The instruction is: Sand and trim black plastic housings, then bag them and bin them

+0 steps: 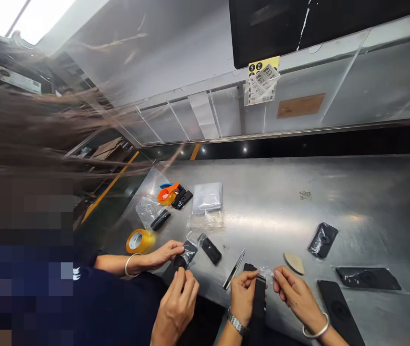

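Note:
My left hand [242, 290], with a metal watch on the wrist, is closed at the upper end of a long black rectangular item [260, 300]. Crinkled clear plastic film [266, 273] stretches from there to my right hand [293, 290], whose thumb and fingers pinch its other end. The item's lower part drops below the table edge. Left of my hands lies a utility knife [234, 269]. A beige rounded piece [293, 263] rests just beyond my right hand. Further right are a bare black rectangular item [339, 307] with a ring mark and two film-wrapped ones [322, 240] [367, 278].
At left a co-worker's hands [176, 298] hold a small black item in film. Near them on the metal table [262, 206] are a wrapped black piece [210, 249], a stack of clear bags [207, 197], a tape roll [138, 240] and an orange tape dispenser [167, 194].

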### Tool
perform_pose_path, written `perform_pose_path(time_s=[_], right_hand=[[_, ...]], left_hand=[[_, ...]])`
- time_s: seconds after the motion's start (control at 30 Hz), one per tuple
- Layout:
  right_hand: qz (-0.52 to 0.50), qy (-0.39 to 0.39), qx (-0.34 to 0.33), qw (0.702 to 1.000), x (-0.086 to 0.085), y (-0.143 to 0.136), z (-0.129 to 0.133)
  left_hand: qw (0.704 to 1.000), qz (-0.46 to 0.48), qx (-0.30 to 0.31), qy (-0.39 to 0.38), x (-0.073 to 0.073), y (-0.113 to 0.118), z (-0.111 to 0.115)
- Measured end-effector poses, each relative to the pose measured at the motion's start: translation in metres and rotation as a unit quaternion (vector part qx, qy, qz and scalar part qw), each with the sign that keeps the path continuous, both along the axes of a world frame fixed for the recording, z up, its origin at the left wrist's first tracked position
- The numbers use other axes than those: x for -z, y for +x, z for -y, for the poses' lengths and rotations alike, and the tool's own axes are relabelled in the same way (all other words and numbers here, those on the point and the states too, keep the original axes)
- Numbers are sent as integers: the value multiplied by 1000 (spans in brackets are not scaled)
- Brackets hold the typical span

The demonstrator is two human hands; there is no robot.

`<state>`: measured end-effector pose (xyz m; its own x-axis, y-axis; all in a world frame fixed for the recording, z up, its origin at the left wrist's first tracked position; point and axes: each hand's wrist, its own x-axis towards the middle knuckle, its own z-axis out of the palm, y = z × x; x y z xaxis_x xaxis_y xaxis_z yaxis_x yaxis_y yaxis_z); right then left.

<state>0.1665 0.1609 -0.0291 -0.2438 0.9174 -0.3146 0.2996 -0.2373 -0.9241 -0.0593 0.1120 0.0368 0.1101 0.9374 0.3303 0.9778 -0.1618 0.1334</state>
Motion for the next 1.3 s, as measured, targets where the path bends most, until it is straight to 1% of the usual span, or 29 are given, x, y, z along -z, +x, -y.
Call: perform_pose_path(time_s=[0.03, 0.1, 0.13, 0.17, 0.2, 0.23, 0.27, 0.3, 0.33, 0.37, 0.43, 0.5, 0.53, 0.6, 0.67, 0.8, 0.97, 1.03, 1.1, 1.17, 1.23, 1.3], right_hand=[[-4, -1, -2, 1000, 0, 1, 0], [-9, 5, -11, 1000, 0, 3, -2], [-7, 12, -17, 1000, 0, 4, -3], [-1, 22, -22, 1000, 0, 5, -4], [9, 33, -24, 999, 1, 6, -5], [26, 47, -21, 998, 2, 6, -6], [47, 62, -14, 997, 2, 6, -5], [70, 79, -5, 994, 3, 6, -4], [92, 97, 5, 991, 4, 5, -3], [113, 116, 14, 987, 5, 4, -1], [143, 157, 24, 977, 9, 1, 5], [162, 202, 28, 965, 13, -1, 11], [168, 226, 28, 959, 15, -2, 14], [177, 275, 29, 945, 19, -3, 18], [187, 320, 28, 928, 22, -2, 22], [210, 393, 10, 895, 21, -2, 31], [240, 437, -7, 867, 17, -6, 43], [240, 447, -14, 862, 16, -9, 48], [233, 454, -26, 860, 15, -10, 52], [228, 452, -32, 862, 14, -11, 51], [231, 438, -26, 868, 14, -11, 47], [236, 425, -19, 874, 14, -11, 42]], left_hand=[[1000, 16, -2, -6, 6, 9, -4], [995, 88, -3, -44, 28, 39, -16], [974, 202, -9, -103, 40, 54, -21], [938, 309, -12, -160, 52, 67, -24], [887, 409, -20, -213, 61, 76, -26], [836, 486, -29, -254, 69, 81, -27], [800, 530, -38, -278, 75, 83, -26], [786, 546, -47, -286, 79, 82, -25], [793, 538, -52, -282, 81, 80, -23], [815, 510, -53, -270, 81, 78, -21], [874, 422, -56, -236, 80, 76, -18], [923, 315, -69, -209, 78, 78, -15], [940, 261, -79, -205, 77, 80, -15], [960, 172, -92, -202, 76, 84, -13], [969, 132, -93, -189, 77, 86, -12], [979, 114, -82, -147, 86, 85, -6], [984, 5, -61, -168, 90, 78, 9], [985, -6, -57, -164, 91, 78, 15], [988, 15, -50, -143, 94, 79, 18], [992, 31, -29, -117, 96, 78, 19], [996, -6, -11, -94, 94, 67, 20], [994, -71, -11, -83, 83, 41, 22]])
